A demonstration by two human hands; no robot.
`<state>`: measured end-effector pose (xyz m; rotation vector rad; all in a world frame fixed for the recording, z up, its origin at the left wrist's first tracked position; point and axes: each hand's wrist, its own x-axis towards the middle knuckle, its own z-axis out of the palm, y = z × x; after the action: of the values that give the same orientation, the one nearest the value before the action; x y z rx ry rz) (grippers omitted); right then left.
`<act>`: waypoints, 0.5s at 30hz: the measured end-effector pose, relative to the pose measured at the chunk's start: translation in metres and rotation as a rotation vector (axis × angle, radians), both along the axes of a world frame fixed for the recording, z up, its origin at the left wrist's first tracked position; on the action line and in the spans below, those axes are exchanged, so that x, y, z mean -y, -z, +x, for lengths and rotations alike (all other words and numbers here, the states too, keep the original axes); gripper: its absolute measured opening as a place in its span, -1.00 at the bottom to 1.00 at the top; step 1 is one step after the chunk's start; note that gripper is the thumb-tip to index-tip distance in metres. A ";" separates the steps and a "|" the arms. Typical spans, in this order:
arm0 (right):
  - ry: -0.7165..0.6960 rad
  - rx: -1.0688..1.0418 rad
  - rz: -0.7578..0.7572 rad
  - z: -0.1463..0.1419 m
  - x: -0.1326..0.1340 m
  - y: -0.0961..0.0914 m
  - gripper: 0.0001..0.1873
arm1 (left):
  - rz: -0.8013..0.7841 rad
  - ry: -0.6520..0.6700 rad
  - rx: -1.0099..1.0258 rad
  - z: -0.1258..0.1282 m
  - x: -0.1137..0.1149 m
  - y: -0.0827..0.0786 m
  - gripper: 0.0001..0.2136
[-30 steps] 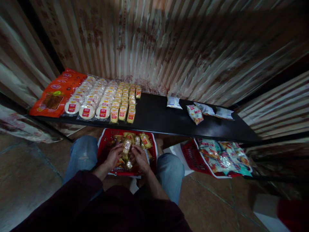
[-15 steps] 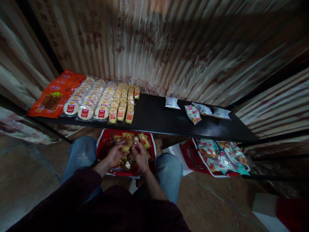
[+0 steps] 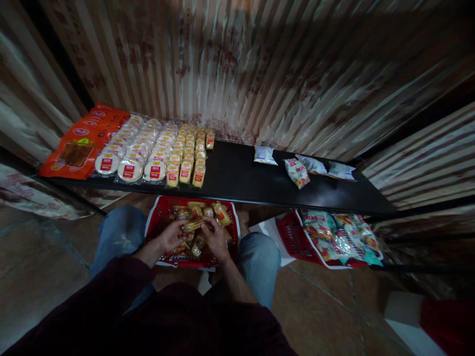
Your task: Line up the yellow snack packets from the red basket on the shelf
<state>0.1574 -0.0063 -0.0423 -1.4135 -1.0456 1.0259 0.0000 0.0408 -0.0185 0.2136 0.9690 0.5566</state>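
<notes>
Over a red basket [image 3: 237, 217] between my knees, both hands hold one small wrapped yellow cake [image 3: 192, 226]. My left hand [image 3: 172, 236] grips its left end. The fingers of my right hand [image 3: 215, 239] pinch the other end. Beneath them the basket holds several more wrapped cakes [image 3: 221, 214], partly hidden by my hands. On the black shelf [image 3: 237, 173] ahead, wrapped yellow cakes [image 3: 186, 171] of the same look stand in rows. Left of these lie rows of round white packaged cakes [image 3: 130, 170].
An orange packet [image 3: 79, 143] lies at the shelf's left end. Several small snack bags [image 3: 297, 172] are scattered on the right half. A second red basket [image 3: 293, 238] with teal and white snack bags [image 3: 336, 236] stands below right. Striped curtains [image 3: 237, 74] hang behind.
The cake between my hands has turned to lie lengthwise, and my left hand has shifted a little left and opened its grip toward the end. The view has moved slightly.
</notes>
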 end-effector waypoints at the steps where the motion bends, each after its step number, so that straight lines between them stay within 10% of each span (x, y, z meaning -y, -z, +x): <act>1: 0.005 -0.001 -0.013 0.000 0.000 0.002 -0.71 | -0.003 0.008 -0.009 0.000 0.000 -0.001 -0.79; 15: 0.139 -0.114 -0.113 -0.001 -0.003 -0.002 -0.67 | 0.037 -0.010 -0.060 0.007 0.003 -0.002 -0.71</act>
<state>0.1564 -0.0036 -0.0405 -1.4788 -0.8063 1.0639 0.0068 0.0379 -0.0160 0.2597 1.0190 0.5803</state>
